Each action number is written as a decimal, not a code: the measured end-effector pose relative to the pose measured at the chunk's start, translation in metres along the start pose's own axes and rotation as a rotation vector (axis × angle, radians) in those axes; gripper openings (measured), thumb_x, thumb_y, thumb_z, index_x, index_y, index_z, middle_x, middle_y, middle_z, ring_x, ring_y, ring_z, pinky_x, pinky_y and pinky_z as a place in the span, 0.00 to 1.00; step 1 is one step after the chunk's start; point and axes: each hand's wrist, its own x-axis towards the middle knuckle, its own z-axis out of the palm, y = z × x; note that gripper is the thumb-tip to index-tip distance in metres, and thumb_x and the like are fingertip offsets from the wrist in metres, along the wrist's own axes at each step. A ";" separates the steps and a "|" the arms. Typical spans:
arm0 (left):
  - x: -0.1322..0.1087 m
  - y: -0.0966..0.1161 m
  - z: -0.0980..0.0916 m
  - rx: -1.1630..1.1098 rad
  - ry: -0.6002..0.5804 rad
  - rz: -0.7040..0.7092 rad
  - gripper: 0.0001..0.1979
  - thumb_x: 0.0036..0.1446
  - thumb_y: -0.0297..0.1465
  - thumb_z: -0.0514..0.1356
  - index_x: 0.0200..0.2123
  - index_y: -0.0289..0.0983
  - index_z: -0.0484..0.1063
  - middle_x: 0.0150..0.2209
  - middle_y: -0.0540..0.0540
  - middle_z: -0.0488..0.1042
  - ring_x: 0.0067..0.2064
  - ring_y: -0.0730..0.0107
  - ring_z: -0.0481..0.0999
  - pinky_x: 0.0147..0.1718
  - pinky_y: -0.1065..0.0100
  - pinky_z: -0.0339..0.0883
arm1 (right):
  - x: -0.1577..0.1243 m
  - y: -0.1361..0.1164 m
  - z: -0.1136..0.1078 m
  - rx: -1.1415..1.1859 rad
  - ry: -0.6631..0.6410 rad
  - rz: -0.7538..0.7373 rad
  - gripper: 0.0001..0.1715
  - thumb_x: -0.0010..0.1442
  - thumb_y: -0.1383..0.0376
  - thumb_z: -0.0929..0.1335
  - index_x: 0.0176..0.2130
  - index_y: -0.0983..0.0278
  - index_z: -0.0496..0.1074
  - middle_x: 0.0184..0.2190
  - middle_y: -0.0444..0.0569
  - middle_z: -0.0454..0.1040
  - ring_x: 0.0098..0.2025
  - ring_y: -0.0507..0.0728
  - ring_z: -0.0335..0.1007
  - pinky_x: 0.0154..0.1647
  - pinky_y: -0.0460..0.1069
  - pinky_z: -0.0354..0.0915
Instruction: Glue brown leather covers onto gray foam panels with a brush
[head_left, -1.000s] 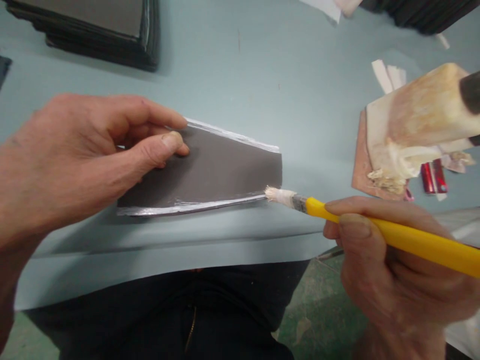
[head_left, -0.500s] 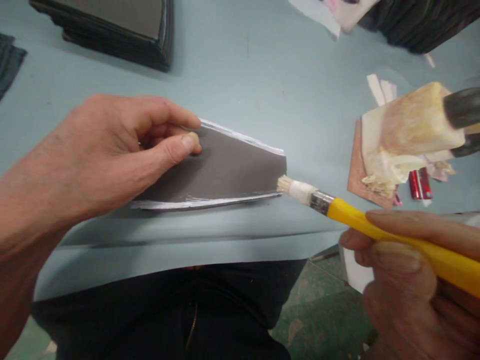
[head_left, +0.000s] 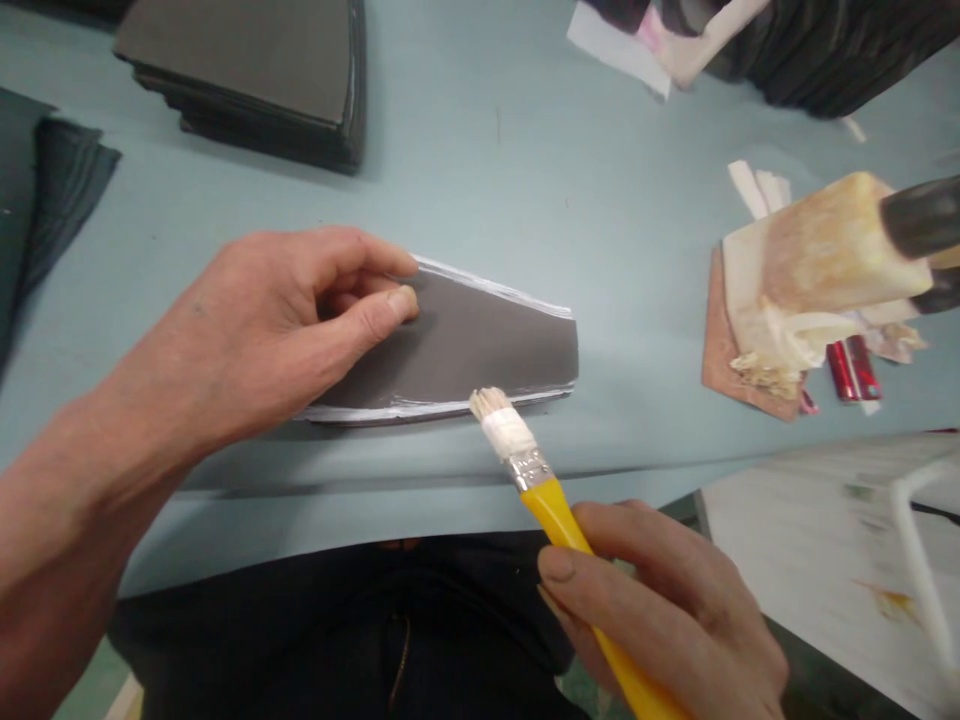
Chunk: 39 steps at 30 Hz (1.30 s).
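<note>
A dark grey tapered panel (head_left: 480, 330), perhaps a small stack, lies flat on the table with white streaks along both long edges. Over its left end, my left hand (head_left: 300, 320) presses down with fingers curled and thumb bent, pinning it. My right hand (head_left: 675, 600) is closed around the yellow handle of a flat paintbrush (head_left: 551, 510). Pale bristles, white-wrapped above the metal ferrule, meet the panel's near edge about midway along.
A stack of dark grey pieces (head_left: 247, 70) stands at the back left, dark fabric (head_left: 60, 190) at far left. To the right sit a glue-stained pale block (head_left: 825, 240) with a black handle, a brown board (head_left: 716, 340) and red cylinders (head_left: 853, 370). More dark pieces (head_left: 840, 50) are stacked back right.
My right hand has swung the brush left along the panel's near edge, from its right corner to the middle. My left hand stays on the panel; the view has shifted slightly.
</note>
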 end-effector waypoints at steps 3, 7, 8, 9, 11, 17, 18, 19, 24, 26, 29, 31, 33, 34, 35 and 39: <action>-0.001 0.001 0.000 0.038 0.015 0.003 0.22 0.69 0.47 0.60 0.56 0.41 0.83 0.42 0.50 0.85 0.38 0.67 0.77 0.36 0.68 0.63 | -0.002 0.001 0.012 -0.045 0.148 -0.014 0.13 0.66 0.75 0.73 0.42 0.55 0.80 0.31 0.40 0.80 0.33 0.52 0.78 0.34 0.45 0.75; 0.000 0.004 0.000 0.070 0.009 -0.021 0.23 0.70 0.47 0.59 0.58 0.40 0.82 0.46 0.49 0.86 0.40 0.67 0.77 0.38 0.69 0.64 | 0.004 0.015 0.009 -0.079 0.120 -0.067 0.14 0.65 0.77 0.73 0.41 0.57 0.80 0.34 0.39 0.82 0.32 0.50 0.79 0.32 0.44 0.74; 0.000 0.004 0.000 0.073 0.005 -0.026 0.23 0.70 0.46 0.59 0.58 0.40 0.82 0.47 0.49 0.86 0.41 0.67 0.77 0.39 0.69 0.64 | 0.005 0.019 0.006 -0.065 0.091 -0.086 0.14 0.65 0.77 0.73 0.43 0.57 0.80 0.34 0.40 0.82 0.33 0.50 0.80 0.32 0.44 0.74; 0.000 0.004 0.000 0.078 0.012 -0.028 0.23 0.70 0.46 0.59 0.57 0.40 0.82 0.47 0.50 0.86 0.41 0.67 0.77 0.38 0.69 0.64 | 0.006 0.023 0.003 -0.048 0.065 -0.101 0.15 0.66 0.77 0.73 0.44 0.58 0.81 0.35 0.41 0.83 0.33 0.50 0.80 0.33 0.44 0.75; 0.001 0.003 0.000 0.099 0.027 -0.036 0.22 0.69 0.47 0.59 0.57 0.42 0.83 0.46 0.51 0.86 0.40 0.68 0.77 0.37 0.69 0.63 | 0.005 0.029 -0.003 -0.015 0.043 -0.112 0.14 0.66 0.78 0.72 0.46 0.61 0.81 0.36 0.44 0.83 0.34 0.51 0.81 0.34 0.45 0.75; 0.000 0.004 0.000 0.162 0.044 -0.049 0.23 0.69 0.48 0.59 0.57 0.43 0.82 0.42 0.53 0.84 0.36 0.70 0.73 0.35 0.69 0.60 | -0.003 0.043 -0.009 -0.026 0.049 -0.073 0.13 0.65 0.78 0.73 0.47 0.64 0.81 0.38 0.47 0.83 0.35 0.52 0.82 0.35 0.45 0.77; 0.000 0.005 0.001 0.166 0.045 -0.059 0.23 0.69 0.48 0.59 0.57 0.43 0.82 0.41 0.53 0.84 0.35 0.71 0.72 0.35 0.69 0.59 | -0.004 0.045 -0.010 -0.045 0.057 -0.065 0.13 0.65 0.77 0.74 0.46 0.63 0.81 0.38 0.47 0.84 0.35 0.52 0.82 0.35 0.44 0.77; 0.000 0.006 0.001 0.171 0.042 -0.074 0.24 0.69 0.48 0.59 0.58 0.42 0.82 0.40 0.53 0.83 0.34 0.71 0.71 0.35 0.69 0.59 | -0.005 0.047 -0.013 -0.066 0.066 -0.060 0.13 0.65 0.77 0.74 0.46 0.62 0.81 0.38 0.46 0.84 0.35 0.52 0.83 0.35 0.44 0.77; 0.002 0.007 0.001 0.149 0.026 -0.118 0.24 0.69 0.49 0.60 0.60 0.43 0.81 0.40 0.54 0.83 0.35 0.72 0.70 0.34 0.69 0.59 | -0.007 0.049 -0.025 -0.143 0.091 -0.018 0.13 0.64 0.75 0.76 0.47 0.63 0.81 0.39 0.45 0.84 0.35 0.50 0.82 0.37 0.43 0.76; 0.002 0.006 0.001 0.124 0.025 -0.128 0.24 0.69 0.49 0.60 0.60 0.44 0.81 0.40 0.54 0.82 0.36 0.72 0.71 0.35 0.70 0.60 | -0.006 0.047 -0.025 -0.140 0.113 0.008 0.14 0.63 0.76 0.77 0.46 0.62 0.81 0.39 0.44 0.84 0.35 0.50 0.82 0.37 0.43 0.76; 0.001 0.005 0.001 0.120 0.028 -0.121 0.24 0.69 0.49 0.60 0.60 0.44 0.81 0.38 0.54 0.82 0.34 0.72 0.70 0.35 0.70 0.60 | -0.003 0.042 -0.020 -0.106 0.125 -0.004 0.14 0.62 0.77 0.76 0.46 0.62 0.82 0.39 0.45 0.84 0.35 0.51 0.82 0.36 0.44 0.76; 0.000 0.006 0.001 0.138 0.040 -0.092 0.25 0.69 0.49 0.59 0.60 0.42 0.81 0.38 0.54 0.83 0.34 0.72 0.70 0.35 0.70 0.60 | -0.002 0.038 -0.015 -0.067 0.101 -0.021 0.14 0.62 0.79 0.76 0.45 0.64 0.82 0.38 0.46 0.84 0.35 0.51 0.82 0.36 0.44 0.76; 0.000 0.005 0.002 0.148 0.045 -0.066 0.25 0.69 0.49 0.59 0.58 0.41 0.82 0.41 0.53 0.84 0.35 0.71 0.72 0.36 0.70 0.61 | -0.001 0.033 -0.011 -0.031 0.085 -0.029 0.13 0.62 0.79 0.75 0.45 0.66 0.81 0.38 0.48 0.84 0.36 0.52 0.82 0.38 0.44 0.77; 0.000 0.004 0.003 0.147 0.038 -0.059 0.25 0.69 0.49 0.59 0.58 0.40 0.82 0.42 0.52 0.85 0.37 0.70 0.73 0.37 0.70 0.61 | 0.000 0.030 -0.009 -0.018 0.081 -0.031 0.13 0.62 0.79 0.75 0.45 0.67 0.81 0.38 0.48 0.84 0.36 0.52 0.83 0.38 0.44 0.77; 0.000 0.002 0.004 0.138 0.042 -0.040 0.25 0.69 0.49 0.59 0.57 0.41 0.83 0.43 0.52 0.85 0.37 0.69 0.74 0.37 0.70 0.62 | 0.001 0.025 -0.007 -0.008 0.081 -0.029 0.12 0.63 0.79 0.75 0.45 0.67 0.81 0.38 0.48 0.84 0.36 0.51 0.83 0.39 0.44 0.77; 0.001 -0.011 0.010 0.038 0.152 0.126 0.22 0.67 0.48 0.59 0.51 0.42 0.86 0.39 0.54 0.85 0.34 0.71 0.76 0.33 0.71 0.61 | 0.004 0.008 -0.001 0.047 0.076 0.007 0.11 0.66 0.78 0.73 0.45 0.65 0.80 0.37 0.45 0.83 0.36 0.50 0.82 0.37 0.42 0.77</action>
